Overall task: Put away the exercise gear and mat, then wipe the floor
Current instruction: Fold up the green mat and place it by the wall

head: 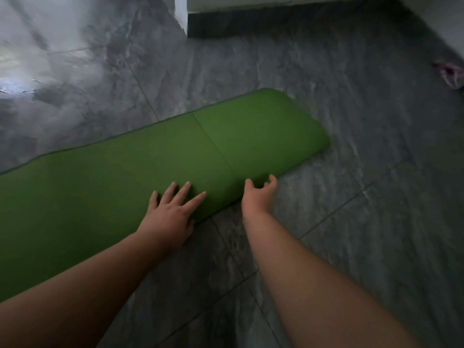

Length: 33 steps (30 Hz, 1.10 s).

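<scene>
A green exercise mat (pixel 130 172) lies on the grey tiled floor, running from the lower left to the centre right. Its right end is folded or rolled over, with a rounded edge at the far right. My left hand (pixel 173 212) rests flat on the mat near its front edge, fingers straight and spread. My right hand (pixel 258 194) is at the front edge of the folded end, fingers loosely curled and touching the mat's edge.
A dark skirting and white wall corner (pixel 185 23) stand at the back. A small pink and white object (pixel 449 74) lies on the floor at the far right edge. Grey marbled floor tiles (pixel 351 146) surround the mat.
</scene>
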Available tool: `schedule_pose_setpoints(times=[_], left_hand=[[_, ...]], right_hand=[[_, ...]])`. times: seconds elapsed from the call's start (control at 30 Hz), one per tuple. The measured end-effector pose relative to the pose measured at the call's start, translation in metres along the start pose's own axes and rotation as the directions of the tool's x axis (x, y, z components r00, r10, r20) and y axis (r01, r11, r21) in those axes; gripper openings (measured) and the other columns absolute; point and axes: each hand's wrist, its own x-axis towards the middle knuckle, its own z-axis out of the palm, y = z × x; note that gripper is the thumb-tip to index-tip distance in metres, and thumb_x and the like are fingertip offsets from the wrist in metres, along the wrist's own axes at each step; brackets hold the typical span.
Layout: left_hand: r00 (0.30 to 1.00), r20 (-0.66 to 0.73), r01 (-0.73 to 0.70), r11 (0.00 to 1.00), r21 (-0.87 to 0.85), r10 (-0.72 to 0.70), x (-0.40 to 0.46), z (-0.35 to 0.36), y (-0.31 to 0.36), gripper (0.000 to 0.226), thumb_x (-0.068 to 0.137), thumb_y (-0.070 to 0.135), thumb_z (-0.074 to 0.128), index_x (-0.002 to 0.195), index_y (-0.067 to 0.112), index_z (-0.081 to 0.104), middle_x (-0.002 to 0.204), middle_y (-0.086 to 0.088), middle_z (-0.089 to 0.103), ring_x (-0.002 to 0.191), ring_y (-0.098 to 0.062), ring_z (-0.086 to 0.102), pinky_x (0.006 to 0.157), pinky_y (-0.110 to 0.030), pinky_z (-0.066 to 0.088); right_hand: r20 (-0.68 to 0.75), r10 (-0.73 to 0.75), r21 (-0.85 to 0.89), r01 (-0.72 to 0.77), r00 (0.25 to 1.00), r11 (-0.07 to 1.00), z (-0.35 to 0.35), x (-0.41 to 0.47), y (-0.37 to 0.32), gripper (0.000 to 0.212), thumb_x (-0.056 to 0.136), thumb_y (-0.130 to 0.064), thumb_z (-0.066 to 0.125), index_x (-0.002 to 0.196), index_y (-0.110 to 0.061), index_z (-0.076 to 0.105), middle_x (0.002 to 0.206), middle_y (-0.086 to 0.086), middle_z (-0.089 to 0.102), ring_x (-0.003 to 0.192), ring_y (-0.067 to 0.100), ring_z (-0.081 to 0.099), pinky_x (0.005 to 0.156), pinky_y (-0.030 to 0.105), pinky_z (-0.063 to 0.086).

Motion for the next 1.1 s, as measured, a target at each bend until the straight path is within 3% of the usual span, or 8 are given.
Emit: schedule_pose_setpoints(times=[0.13,0.27,0.33,0.63,0.77,0.87,0.97,1.1], left_hand=[[0.999,-0.039,-0.015,1.000,0.016,0.016,-0.008,0.005,-0.007,0.071,0.098,0.046,0.040,0.151,0.048,-0.008,0.165,0.001,-0.010,0.151,-0.028,-0.008,0.121,-0.054,0.004],[0.999,-0.037,0.012,1.000,-0.022,-0.012,-0.011,0.010,-0.009,0.070,0.100,0.044,0.036,0.150,0.047,-0.013,0.165,0.001,-0.008,0.151,-0.029,-0.004,0.122,-0.050,0.007],[0.999,-0.019,0.040,0.997,-0.069,-0.042,-0.014,0.012,-0.009,0.071,0.100,0.042,0.038,0.151,0.047,-0.012,0.165,0.001,-0.006,0.152,-0.028,-0.001,0.122,-0.048,0.010],[0.975,-0.168,0.108,0.967,-0.229,-0.148,-0.053,-0.011,-0.034,0.089,0.094,0.038,0.056,0.153,0.042,-0.010,0.165,-0.002,-0.006,0.152,-0.027,0.000,0.122,-0.042,0.012],[0.962,-0.193,0.140,0.954,-0.265,-0.195,-0.084,-0.020,-0.060,0.089,0.092,0.035,0.058,0.154,0.040,-0.005,0.165,-0.003,0.001,0.152,-0.026,0.003,0.122,-0.041,0.013],[0.953,-0.177,0.194,0.945,-0.265,-0.245,-0.114,-0.011,-0.081,0.088,0.091,0.033,0.058,0.155,0.037,-0.004,0.165,-0.004,0.005,0.151,-0.026,0.005,0.122,-0.041,0.014],[0.929,-0.127,0.323,0.929,-0.182,-0.348,-0.152,0.011,-0.102,0.083,0.094,0.042,0.050,0.156,0.032,-0.005,0.165,-0.003,0.001,0.152,-0.027,0.001,0.123,-0.044,0.011],[0.912,-0.038,0.406,0.911,-0.079,-0.409,-0.196,0.040,-0.126,0.084,0.093,0.049,0.046,0.153,0.039,-0.012,0.164,0.000,-0.012,0.151,-0.028,-0.008,0.119,-0.057,0.006]], right_hand=[[-0.062,0.106,0.256,-0.087,0.992,0.963,-0.003,0.010,-0.011,0.073,0.089,-0.013,0.068,0.151,-0.010,0.028,0.142,0.010,0.050,0.126,0.027,0.053,0.098,0.026,0.040],[0.070,0.089,0.413,-0.110,0.994,0.904,-0.003,0.014,-0.022,0.067,0.080,-0.012,0.071,0.142,-0.016,0.045,0.134,0.007,0.060,0.116,0.026,0.061,0.103,0.049,0.048],[0.138,0.015,0.440,-0.075,0.990,0.895,-0.005,0.010,-0.031,0.064,0.077,-0.007,0.068,0.137,-0.019,0.051,0.128,0.004,0.063,0.113,0.024,0.062,0.101,0.047,0.049],[0.226,-0.343,0.020,0.348,0.912,0.937,-0.020,-0.030,-0.035,0.041,0.083,0.003,0.059,0.120,-0.014,0.055,0.106,0.004,0.063,0.096,0.021,0.060,0.076,0.022,0.045],[0.336,-0.339,-0.170,0.410,0.879,0.896,-0.016,-0.047,-0.022,0.043,0.090,-0.011,0.063,0.131,-0.005,0.051,0.117,0.011,0.062,0.107,0.023,0.059,0.084,0.020,0.041],[0.436,-0.392,-0.476,0.577,0.810,0.663,-0.014,-0.062,-0.006,0.040,0.092,-0.032,0.059,0.124,-0.009,0.054,0.113,0.017,0.063,0.104,0.035,0.061,0.086,0.036,0.048],[0.589,-0.443,-0.566,0.736,0.676,0.370,-0.006,-0.076,0.016,0.042,0.088,-0.012,0.056,0.126,0.001,0.045,0.122,0.029,0.054,0.111,0.044,0.055,0.088,0.046,0.045],[0.705,-0.217,-0.709,0.685,0.676,-0.170,0.011,-0.109,0.036,0.086,0.088,-0.016,0.044,0.154,-0.010,-0.012,0.159,0.029,0.001,0.146,0.045,0.011,0.116,0.053,0.019]])
